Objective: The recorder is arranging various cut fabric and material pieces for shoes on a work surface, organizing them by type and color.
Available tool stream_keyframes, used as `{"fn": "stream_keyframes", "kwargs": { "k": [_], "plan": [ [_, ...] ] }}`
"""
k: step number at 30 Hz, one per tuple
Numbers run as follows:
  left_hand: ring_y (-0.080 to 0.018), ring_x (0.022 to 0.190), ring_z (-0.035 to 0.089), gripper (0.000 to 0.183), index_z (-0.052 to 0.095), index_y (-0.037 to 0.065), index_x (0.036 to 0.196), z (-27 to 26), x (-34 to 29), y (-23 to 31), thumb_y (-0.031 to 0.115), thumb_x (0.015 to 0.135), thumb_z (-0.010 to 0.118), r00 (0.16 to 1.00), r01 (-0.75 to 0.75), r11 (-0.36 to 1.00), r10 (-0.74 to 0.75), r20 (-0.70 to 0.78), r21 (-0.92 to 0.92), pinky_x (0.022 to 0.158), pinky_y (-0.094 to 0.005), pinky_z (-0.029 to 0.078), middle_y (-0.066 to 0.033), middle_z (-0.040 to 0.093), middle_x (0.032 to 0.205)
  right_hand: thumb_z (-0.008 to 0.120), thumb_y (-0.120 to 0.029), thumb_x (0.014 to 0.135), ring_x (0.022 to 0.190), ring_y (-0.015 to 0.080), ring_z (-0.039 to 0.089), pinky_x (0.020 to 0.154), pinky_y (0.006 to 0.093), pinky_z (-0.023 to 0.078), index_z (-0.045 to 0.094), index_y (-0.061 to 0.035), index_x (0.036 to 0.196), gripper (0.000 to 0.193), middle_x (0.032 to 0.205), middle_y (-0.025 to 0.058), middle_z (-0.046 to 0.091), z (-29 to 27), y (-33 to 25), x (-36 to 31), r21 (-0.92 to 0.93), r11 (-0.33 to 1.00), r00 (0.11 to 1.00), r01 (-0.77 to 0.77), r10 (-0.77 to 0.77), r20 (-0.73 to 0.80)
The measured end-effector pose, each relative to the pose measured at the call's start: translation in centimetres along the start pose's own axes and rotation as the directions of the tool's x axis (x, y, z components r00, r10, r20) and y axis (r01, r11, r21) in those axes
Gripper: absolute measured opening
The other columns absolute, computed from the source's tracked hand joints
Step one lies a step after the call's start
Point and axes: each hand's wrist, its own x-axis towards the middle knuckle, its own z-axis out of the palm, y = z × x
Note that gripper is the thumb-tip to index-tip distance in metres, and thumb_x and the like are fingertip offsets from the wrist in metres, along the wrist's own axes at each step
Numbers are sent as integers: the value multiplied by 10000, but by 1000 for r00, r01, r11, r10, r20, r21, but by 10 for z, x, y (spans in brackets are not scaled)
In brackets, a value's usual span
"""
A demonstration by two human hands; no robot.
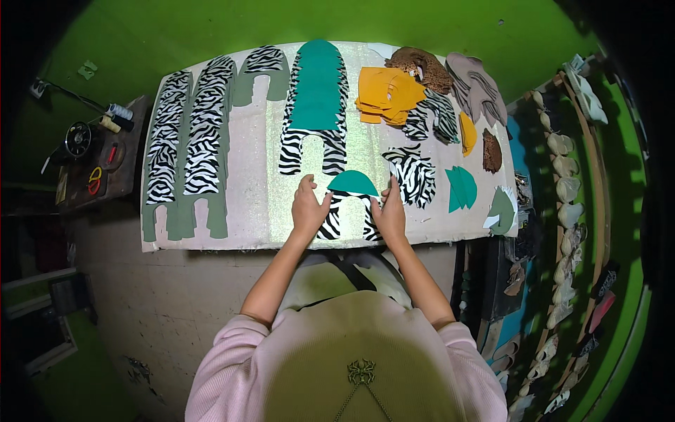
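On the near edge of the table, a U-shaped zebra-print fabric piece (329, 224) lies with a teal half-round piece (354, 183) over its curved end. My left hand (311, 206) is at its left side, fingers stretched forward and thumb at the edge of the pieces. On the other side, my right hand (391, 212) mirrors it, thumb touching the right edge and fingers extended, close to a stack of zebra-print pieces (413, 177). Both hands are open, with thumb and fingers apart. Beyond them, a long row of overlapping teal pieces (316, 91) lies on zebra-print U-shapes (334, 151).
Zebra-on-olive rows (205, 133) cover the table's left. Yellow pieces (389, 95), brown spotted pieces (422, 67) and small teal pieces (461, 188) lie right. A sewing machine (79, 141) and orange-handled scissors (94, 181) stand left; a rack of shoe lasts (566, 190) lines the right wall.
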Motion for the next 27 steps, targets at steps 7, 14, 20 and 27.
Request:
{"fn": "stream_keyframes", "kwargs": {
  "k": [7,14,20,27],
  "plan": [
    [-351,1012,528,613,407,-12,1221,10,2,5,70,714,741,999,4,999,-2,38,-51,859,-397,439,-185,550,1050,677,-102,783,886,284,517,796,342,450,263,92,1379,752,1047,193,494,8,2,-1,-68,996,996,65,-69,-62],
    [-352,960,532,565,428,1,1207,16,3,4,10,719,713,996,57,993,-49,78,-102,844,-406,435,-175,545,996,674,-41,788,1057,350,499,924,383,423,294,85,1347,688,1197,258,437,17,13,-1,-44,998,998,50,-52,-43],
    [-337,927,527,536,445,1,1193,19,6,0,0,723,701,987,94,989,-77,141,-117,845,-404,424,-168,543,1000,668,-45,799,1047,339,497,933,384,410,298,70,1350,673,1187,244,445,17,13,-1,4,997,996,71,-71,-46],
    [-343,936,521,483,448,-12,1179,20,0,6,-7,751,669,995,33,996,-25,97,-84,845,-400,424,-183,514,1071,658,-66,809,961,296,507,890,381,415,342,42,1337,624,1082,197,513,14,11,-5,37,997,997,72,-71,-30]
  ]
}}
